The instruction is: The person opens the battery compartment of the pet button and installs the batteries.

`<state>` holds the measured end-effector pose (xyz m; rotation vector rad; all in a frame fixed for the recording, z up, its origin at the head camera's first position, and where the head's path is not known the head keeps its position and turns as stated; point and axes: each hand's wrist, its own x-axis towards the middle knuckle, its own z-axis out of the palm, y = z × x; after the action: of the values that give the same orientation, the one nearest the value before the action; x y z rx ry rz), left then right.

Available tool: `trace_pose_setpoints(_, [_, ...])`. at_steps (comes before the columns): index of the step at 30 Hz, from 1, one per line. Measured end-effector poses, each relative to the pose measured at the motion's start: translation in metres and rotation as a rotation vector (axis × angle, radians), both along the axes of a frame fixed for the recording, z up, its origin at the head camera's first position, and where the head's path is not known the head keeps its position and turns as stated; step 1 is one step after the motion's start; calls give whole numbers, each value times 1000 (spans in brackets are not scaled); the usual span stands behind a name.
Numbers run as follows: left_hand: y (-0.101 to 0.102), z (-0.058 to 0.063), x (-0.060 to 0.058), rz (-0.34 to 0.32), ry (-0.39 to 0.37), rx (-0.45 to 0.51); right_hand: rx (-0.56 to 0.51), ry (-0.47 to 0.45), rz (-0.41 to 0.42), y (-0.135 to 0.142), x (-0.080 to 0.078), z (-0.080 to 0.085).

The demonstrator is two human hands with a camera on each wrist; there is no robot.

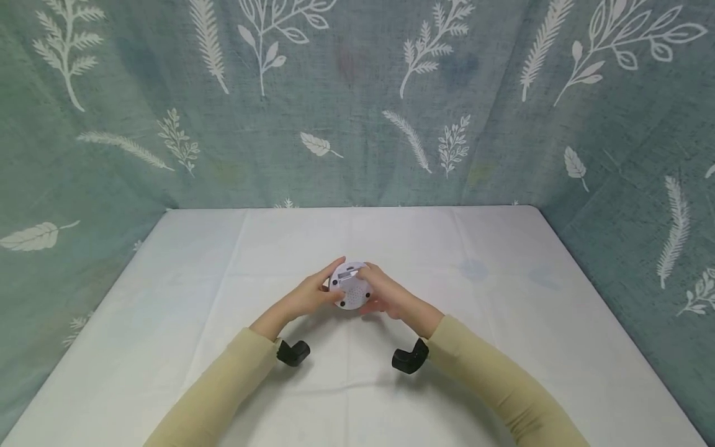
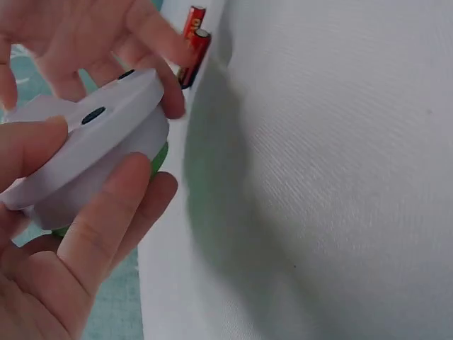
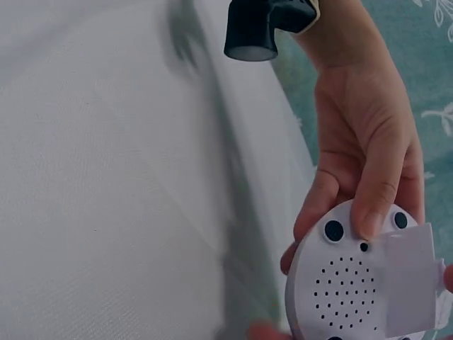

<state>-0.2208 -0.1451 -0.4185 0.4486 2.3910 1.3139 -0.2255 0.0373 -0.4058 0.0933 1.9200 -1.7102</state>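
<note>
A round white device [image 1: 353, 297] with several dark round feet and a grid of small holes is held up over the table, its base facing me. My left hand [image 1: 306, 298] grips it by the edge, thumb on the base and fingers underneath. A green part [image 2: 160, 159] shows below its white body in the left wrist view. The battery cover [image 3: 409, 283] stands tilted out from the base. My right hand [image 1: 388, 294] has its thumb at the cover's tab, pinching there, while its other fingers spread beside the device.
Two red batteries [image 2: 195, 57] lie on the white-covered table [image 1: 279, 397] past the device in the left wrist view; the right hand hides them in the head view. A patterned green cloth [image 1: 357, 143] surrounds the back and sides. A black camera mount [image 1: 410, 357] sits at each wrist.
</note>
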Motion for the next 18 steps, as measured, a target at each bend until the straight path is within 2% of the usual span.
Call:
trace_pose_setpoints(3, [1,0,0,-18,-62,90,32,70,-59,3,1,-1])
trace_pose_setpoints(7, [2,2,-2,-40,-142,239,51,215,-112,5,3,-3])
trace_pose_setpoints(10, [1,2,-4,-36,-175,306,38,324,-100,6,5,-5])
trace_pose_setpoints(14, [0,2,-5,-1,-204,350,31,457,-63,8,6,-9])
trace_pose_setpoints(18, [1,5,-5,22,-212,351,46,512,-31,9,6,-9])
